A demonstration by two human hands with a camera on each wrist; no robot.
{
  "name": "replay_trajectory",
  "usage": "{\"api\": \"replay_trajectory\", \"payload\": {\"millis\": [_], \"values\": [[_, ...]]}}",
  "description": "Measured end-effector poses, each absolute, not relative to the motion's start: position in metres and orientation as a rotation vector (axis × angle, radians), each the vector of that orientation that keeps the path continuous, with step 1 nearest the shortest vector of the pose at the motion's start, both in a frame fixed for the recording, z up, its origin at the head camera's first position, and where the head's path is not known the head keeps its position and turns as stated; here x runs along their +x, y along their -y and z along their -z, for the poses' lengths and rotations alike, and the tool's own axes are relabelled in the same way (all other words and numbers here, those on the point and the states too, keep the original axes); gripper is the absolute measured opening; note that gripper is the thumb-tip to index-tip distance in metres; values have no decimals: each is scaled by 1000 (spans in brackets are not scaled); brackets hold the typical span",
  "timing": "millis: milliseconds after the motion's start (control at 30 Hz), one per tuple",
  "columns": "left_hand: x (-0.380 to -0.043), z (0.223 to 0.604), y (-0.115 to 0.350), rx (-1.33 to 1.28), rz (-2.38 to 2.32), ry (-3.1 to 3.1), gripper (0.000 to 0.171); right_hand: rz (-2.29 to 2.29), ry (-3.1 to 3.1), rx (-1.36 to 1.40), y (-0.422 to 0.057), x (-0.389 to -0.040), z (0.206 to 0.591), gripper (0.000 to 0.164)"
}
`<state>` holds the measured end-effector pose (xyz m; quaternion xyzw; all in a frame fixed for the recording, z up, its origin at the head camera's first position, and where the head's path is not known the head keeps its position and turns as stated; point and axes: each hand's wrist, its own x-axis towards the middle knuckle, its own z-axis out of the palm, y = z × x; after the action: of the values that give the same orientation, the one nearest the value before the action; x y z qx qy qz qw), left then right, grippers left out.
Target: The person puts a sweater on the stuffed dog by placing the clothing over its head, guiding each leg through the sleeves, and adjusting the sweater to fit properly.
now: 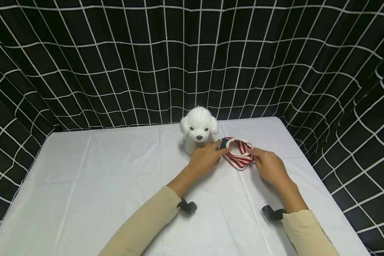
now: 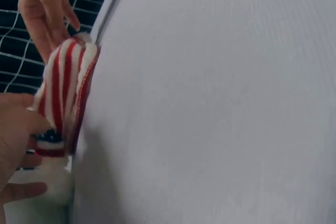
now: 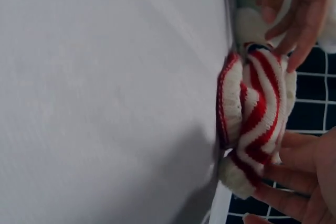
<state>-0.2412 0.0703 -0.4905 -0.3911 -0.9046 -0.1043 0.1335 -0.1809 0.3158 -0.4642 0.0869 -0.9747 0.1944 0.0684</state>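
Observation:
A small knitted garment (image 1: 240, 161) with red and white stripes, a dark blue patch and white trim is held up between both hands, its round opening facing up. My left hand (image 1: 206, 158) pinches its blue end; in the left wrist view the thumb of that hand (image 2: 16, 135) lies over the patch. My right hand (image 1: 270, 167) holds the opposite edge, with fingers under the striped knit (image 3: 260, 108) in the right wrist view. A white plush dog (image 1: 198, 124) sits upright just behind the left hand, facing forward, its lower body partly hidden by that hand.
A white cloth (image 1: 115, 177) with creases covers the table. Black curtains (image 1: 131, 60) with a white grid hang behind and on both sides. Dark wrist-camera mounts (image 1: 187, 207) stick out from the beige sleeves (image 1: 147, 220).

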Motion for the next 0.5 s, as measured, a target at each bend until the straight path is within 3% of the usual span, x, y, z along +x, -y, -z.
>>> {"api": "replay_trajectory", "payload": {"millis": [200, 500], "values": [[-237, 493, -70, -1121, 334, 2591, 26, -583, 2942, 227, -310, -180, 468, 33], [-239, 494, -71, -1062, 302, 2623, 22, -574, 2836, 232, -309, -177, 471, 27]]}}
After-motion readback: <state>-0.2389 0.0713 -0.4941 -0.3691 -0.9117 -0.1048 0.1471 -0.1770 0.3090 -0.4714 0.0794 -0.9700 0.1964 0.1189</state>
